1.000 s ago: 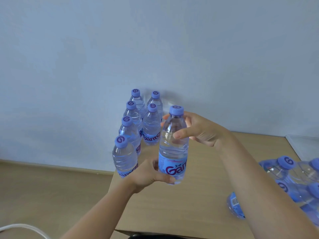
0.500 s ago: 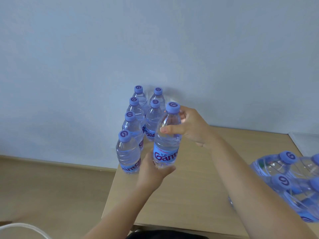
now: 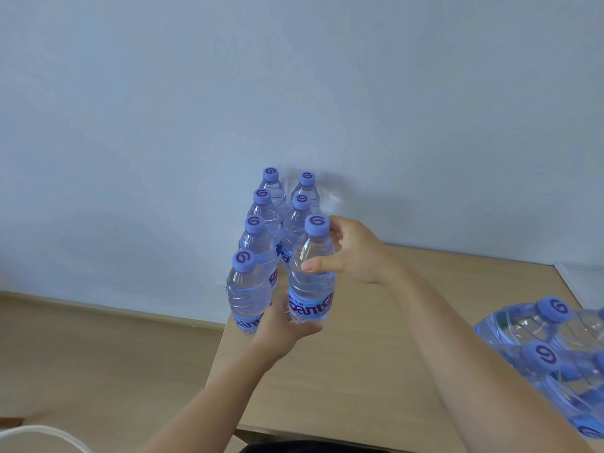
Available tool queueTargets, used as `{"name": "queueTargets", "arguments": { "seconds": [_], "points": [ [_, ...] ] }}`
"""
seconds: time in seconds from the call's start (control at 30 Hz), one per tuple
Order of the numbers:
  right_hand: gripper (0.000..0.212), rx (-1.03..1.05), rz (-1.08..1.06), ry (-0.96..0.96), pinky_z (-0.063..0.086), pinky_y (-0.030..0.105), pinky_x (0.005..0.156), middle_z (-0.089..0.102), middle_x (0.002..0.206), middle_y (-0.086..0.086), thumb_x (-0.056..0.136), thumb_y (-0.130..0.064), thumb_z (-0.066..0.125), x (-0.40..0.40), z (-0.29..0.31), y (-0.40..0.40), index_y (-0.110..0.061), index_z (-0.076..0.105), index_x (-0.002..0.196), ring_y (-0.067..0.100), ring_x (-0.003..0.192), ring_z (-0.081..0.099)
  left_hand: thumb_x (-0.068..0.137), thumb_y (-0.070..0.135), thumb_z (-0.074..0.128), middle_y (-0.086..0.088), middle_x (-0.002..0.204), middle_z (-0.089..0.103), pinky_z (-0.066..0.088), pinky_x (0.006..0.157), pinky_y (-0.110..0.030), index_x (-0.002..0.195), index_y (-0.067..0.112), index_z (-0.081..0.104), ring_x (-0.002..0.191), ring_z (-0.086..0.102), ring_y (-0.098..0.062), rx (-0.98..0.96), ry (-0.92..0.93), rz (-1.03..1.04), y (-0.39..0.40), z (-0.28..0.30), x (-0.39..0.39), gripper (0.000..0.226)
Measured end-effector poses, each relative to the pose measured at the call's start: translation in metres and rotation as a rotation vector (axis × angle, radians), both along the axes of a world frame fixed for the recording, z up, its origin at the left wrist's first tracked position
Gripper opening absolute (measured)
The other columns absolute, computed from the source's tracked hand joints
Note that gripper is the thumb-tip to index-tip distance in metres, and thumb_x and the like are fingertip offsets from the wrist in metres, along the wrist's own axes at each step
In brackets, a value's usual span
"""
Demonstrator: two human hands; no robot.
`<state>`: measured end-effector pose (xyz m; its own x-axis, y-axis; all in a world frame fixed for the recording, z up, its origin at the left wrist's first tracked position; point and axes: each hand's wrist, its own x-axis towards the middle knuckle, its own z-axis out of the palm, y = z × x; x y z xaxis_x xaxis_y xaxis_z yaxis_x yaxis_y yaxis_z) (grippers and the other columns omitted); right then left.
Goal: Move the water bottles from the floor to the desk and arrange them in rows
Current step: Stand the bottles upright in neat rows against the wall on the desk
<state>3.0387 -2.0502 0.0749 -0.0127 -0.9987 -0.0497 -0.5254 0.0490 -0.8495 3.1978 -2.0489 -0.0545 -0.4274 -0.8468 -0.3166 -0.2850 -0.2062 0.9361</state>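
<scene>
Floor [image 3: 98, 354]: we are seeing bare wooden boards at the far left, with a white cord [image 3: 49, 434] curving in at the bottom corner; no bottles are showing there.
Left row [image 3: 253, 243]: four upright bottles are standing in a line from the wall toward us, along the left edge of the counter [image 3: 376, 371].
Left hand [image 3: 281, 325]: we are curling its fingers round the base of the held bottle [image 3: 312, 273], steadying it from below.
Held bottle: it is standing upright at the front of the right row, just beside the third bottle of the left row; whether its base is already touching the counter we cannot tell, since the left hand is covering it.
Right row [image 3: 302, 201]: two bottles are already standing behind the held one, against the wall.
Right hand [image 3: 353, 253]: we are gripping the bottle's shoulder, thumb across the front and fingers behind the neck.
Doing it well: we are judging that the base should go down flat, cap in line with the two behind, close to the neighbours without knocking them; easing the lower hand out first looks safest.
Pack [image 3: 555, 361]: more bottles in plastic wrap are lying at the right edge, waiting for their turn.
</scene>
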Motion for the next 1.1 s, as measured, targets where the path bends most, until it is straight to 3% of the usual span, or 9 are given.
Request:
{"name": "queueTargets", "arguments": {
  "seconds": [0.17, 0.27, 0.33, 0.43, 0.7, 0.87, 1.1],
  "points": [
    [0.048, -0.043, -0.124, 0.104, 0.042, 0.024, 0.06, 0.054, 0.074, -0.011, 0.053, -0.043, 0.086, 0.008, -0.018, -0.006, -0.025, 0.051, 0.079, 0.006, 0.064, 0.049, 0.076, 0.015, 0.075, 0.014, 0.112, 0.063, 0.048, 0.079, -0.023, 0.118, 0.022, 0.052, 0.101, 0.061, -0.007, 0.039, 0.006, 0.131, 0.004, -0.008, -0.005, 0.049],
    [0.048, -0.073, -0.172, 0.122, 0.037, 0.022, 0.055, 0.049, 0.066, -0.015, 0.053, -0.043, 0.086, 0.011, -0.027, -0.01, -0.028, 0.045, 0.072, 0.002, 0.057, 0.044, 0.08, 0.014, 0.07, 0.015, 0.115, 0.06, 0.043, 0.069, -0.017, 0.119, 0.024, 0.049, 0.1, 0.057, 0.001, 0.077, 0.026, 0.211, 0.008, -0.013, -0.01, 0.045],
    [0.049, -0.08, -0.19, 0.123, 0.038, 0.023, 0.055, 0.049, 0.066, -0.015, 0.053, -0.043, 0.086, 0.011, -0.031, -0.013, -0.027, 0.045, 0.072, 0.004, 0.058, 0.043, 0.082, 0.013, 0.066, 0.011, 0.126, 0.055, 0.042, 0.077, -0.018, 0.133, 0.02, 0.043, 0.111, 0.054, -0.001, 0.09, 0.004, 0.222, 0.009, -0.015, -0.011, 0.056],
    [0.05, -0.069, -0.186, 0.098, 0.043, 0.029, 0.063, 0.057, 0.076, -0.006, 0.055, -0.039, 0.087, 0.01, -0.035, -0.018, -0.018, 0.05, 0.081, 0.012, 0.067, 0.048, 0.084, 0.011, 0.063, 0.0, 0.149, 0.035, 0.034, 0.089, -0.024, 0.148, 0.014, 0.02, 0.133, 0.038, -0.012, 0.13, -0.035, 0.198, 0.012, -0.019, -0.013, 0.078],
    [0.052, -0.046, -0.191, 0.065, 0.044, 0.026, 0.067, 0.064, 0.094, 0.005, 0.059, -0.035, 0.087, 0.012, -0.048, -0.033, -0.013, 0.054, 0.092, 0.018, 0.077, 0.052, 0.077, 0.02, 0.072, -0.002, 0.155, 0.022, 0.028, 0.1, -0.028, 0.15, 0.014, 0.009, 0.14, 0.026, -0.012, 0.245, 0.094, 0.1, 0.006, -0.019, -0.022, 0.096],
    [0.05, -0.04, -0.203, 0.063, 0.038, 0.018, 0.059, 0.054, 0.083, -0.009, 0.059, -0.039, 0.086, 0.013, -0.054, -0.041, -0.018, 0.053, 0.091, 0.007, 0.071, 0.047, 0.072, 0.019, 0.076, -0.004, 0.156, 0.018, 0.026, 0.1, -0.026, 0.15, 0.014, 0.004, 0.141, 0.025, -0.013, 0.305, 0.142, 0.109, -0.001, -0.022, -0.022, 0.106],
    [0.053, -0.037, -0.191, 0.091, 0.038, 0.02, 0.07, 0.053, 0.101, -0.004, 0.06, -0.037, 0.085, 0.015, -0.062, -0.05, -0.017, 0.056, 0.099, 0.012, 0.089, 0.052, 0.068, 0.016, 0.079, -0.007, 0.156, 0.018, 0.026, 0.099, -0.026, 0.15, 0.012, 0.004, 0.142, 0.023, -0.012, 0.338, 0.154, 0.116, -0.004, -0.03, -0.026, 0.11]
  ]
}}
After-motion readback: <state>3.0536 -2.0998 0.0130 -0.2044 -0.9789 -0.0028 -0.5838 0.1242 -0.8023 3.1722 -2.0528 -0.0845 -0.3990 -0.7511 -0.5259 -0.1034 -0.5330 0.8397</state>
